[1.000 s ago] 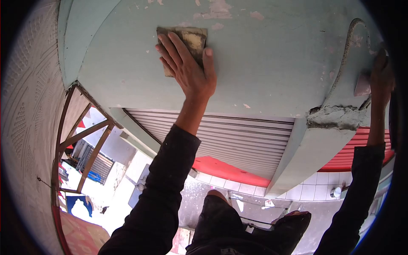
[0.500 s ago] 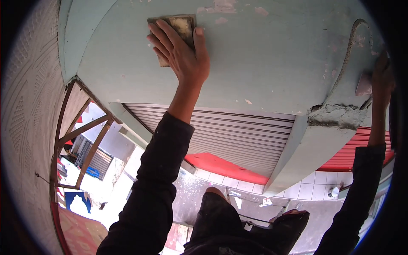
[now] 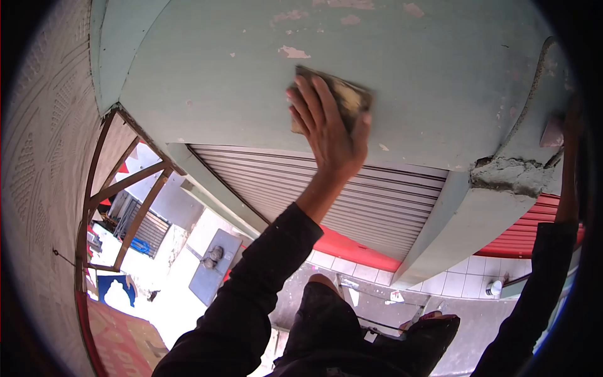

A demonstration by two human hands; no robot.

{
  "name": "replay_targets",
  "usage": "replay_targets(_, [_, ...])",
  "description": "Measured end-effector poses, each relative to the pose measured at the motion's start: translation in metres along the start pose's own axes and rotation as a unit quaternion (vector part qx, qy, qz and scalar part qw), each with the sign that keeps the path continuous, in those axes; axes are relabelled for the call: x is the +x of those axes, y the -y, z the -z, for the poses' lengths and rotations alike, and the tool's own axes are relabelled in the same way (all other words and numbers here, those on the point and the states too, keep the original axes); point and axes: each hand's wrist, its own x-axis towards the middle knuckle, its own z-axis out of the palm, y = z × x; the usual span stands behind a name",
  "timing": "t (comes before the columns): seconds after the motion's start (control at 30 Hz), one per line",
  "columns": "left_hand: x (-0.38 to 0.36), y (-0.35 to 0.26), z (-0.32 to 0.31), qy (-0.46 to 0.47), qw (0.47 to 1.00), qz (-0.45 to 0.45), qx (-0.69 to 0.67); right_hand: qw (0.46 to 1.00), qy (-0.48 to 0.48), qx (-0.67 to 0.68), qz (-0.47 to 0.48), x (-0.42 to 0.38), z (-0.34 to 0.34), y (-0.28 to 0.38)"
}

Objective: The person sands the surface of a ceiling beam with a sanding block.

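Sheet [image 3: 353,98] under outstretched left hand [image 3: 333,138]

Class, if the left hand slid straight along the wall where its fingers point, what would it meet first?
Probably the pale patch on the green wall, just beyond the pad under the left hand.

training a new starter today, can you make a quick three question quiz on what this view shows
1. True or false: the left hand hangs clear of the sanding pad.
2. What colour is the band along the bottom of the grey roller shutter? a) blue b) red c) yellow
3. Fill in: the pad is against a pale ____ wall.

Key: 1. False; the hand lies over the pad. 2. b. 3. green.
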Motion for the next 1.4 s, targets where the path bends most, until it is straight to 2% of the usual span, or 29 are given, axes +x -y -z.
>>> replay_targets(0.03, [0.022, 0.01, 0.011, -0.036, 0.999, 0.019, 0.0, 0.988, -0.122, -0.012, 0.097, -0.037, -0.001, 0.004])
replay_targets(0.2, [0.108, 0.101, 0.056, -0.162, 0.983, 0.091, 0.001, 0.987, -0.124, 0.017, 0.096, -0.035, -0.004, 0.003])
replay_targets(0.27, [0.127, 0.124, 0.067, -0.18, 0.975, 0.13, -0.016, 0.987, -0.13, 0.01, 0.091, -0.037, -0.004, 0.005])
replay_targets(0.33, [0.132, 0.122, 0.069, -0.19, 0.97, 0.15, -0.027, 0.986, -0.141, 0.003, 0.092, -0.037, -0.007, 0.004])
replay_targets(0.43, [0.119, 0.098, 0.052, -0.186, 0.975, 0.123, -0.001, 0.981, -0.166, -0.002, 0.101, -0.037, -0.011, 0.003])
replay_targets(0.57, [0.066, 0.038, 0.014, -0.131, 0.991, -0.02, 0.033, 0.985, -0.141, -0.003, 0.104, -0.036, -0.008, 0.0])
replay_targets(0.67, [0.051, 0.024, 0.014, -0.086, 0.996, -0.036, 0.012, 0.985, -0.13, 0.02, 0.11, -0.037, -0.004, 0.005])
replay_targets(0.8, [0.075, 0.071, 0.038, -0.104, 0.994, -0.032, 0.03, 0.984, -0.114, 0.051, 0.127, -0.03, -0.006, -0.005])
replay_targets(0.93, [0.104, 0.123, 0.065, -0.133, 0.99, 0.055, -0.008, 0.984, -0.14, 0.004, 0.113, -0.039, -0.005, 0.003])
replay_targets(1.0, [0.108, 0.142, 0.072, -0.15, 0.985, 0.082, -0.007, 0.993, -0.042, -0.103, -0.046, 0.014, -0.039, -0.021])
replay_targets(1.07, [0.11, 0.148, 0.08, -0.157, 0.983, 0.07, -0.067, 0.993, -0.045, -0.102, -0.047, 0.018, -0.038, -0.024])
replay_targets(1.1, [0.11, 0.148, 0.081, -0.158, 0.981, 0.063, -0.097, 0.994, -0.097, -0.049, 0.033, -0.015, -0.02, -0.009])
replay_targets(1.13, [0.11, 0.143, 0.081, -0.182, 0.967, 0.107, -0.139, 0.983, -0.146, 0.004, 0.112, -0.032, -0.01, -0.002])
replay_targets(1.23, [0.112, 0.138, 0.081, -0.179, 0.96, 0.139, -0.166, 0.979, -0.154, 0.035, 0.127, -0.032, -0.012, -0.004])
replay_targets(1.33, [0.114, 0.125, 0.07, -0.19, 0.977, 0.092, 0.035, 0.982, -0.148, 0.017, 0.116, -0.033, -0.011, -0.003])
replay_targets(1.4, [0.112, 0.124, 0.07, -0.195, 0.978, 0.072, 0.037, 0.977, -0.178, 0.003, 0.121, -0.037, -0.013, 0.004])
